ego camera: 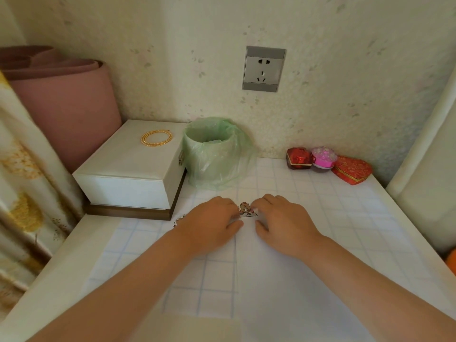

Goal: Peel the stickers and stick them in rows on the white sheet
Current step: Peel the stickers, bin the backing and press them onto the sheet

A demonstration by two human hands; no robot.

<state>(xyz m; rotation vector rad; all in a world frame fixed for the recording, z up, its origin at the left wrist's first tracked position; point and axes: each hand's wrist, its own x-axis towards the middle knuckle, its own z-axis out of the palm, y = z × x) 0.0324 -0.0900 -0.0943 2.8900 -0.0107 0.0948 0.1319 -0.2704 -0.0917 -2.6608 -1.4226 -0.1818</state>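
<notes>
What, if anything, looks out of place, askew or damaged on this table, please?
Nothing is spilled or damaged. Two things look mildly odd: the gold bangles lie loose on the lid of the white box, and the green bin liner sags unevenly down its sides.

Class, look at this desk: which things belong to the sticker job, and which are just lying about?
Job: sticker, white sheet, left hand and right hand holding the sticker's edges, spare stickers beside the left wrist.
Lying about: white box, gold bangles on it, green-bagged bin, three small gift boxes, pink roll, wall socket.
</notes>
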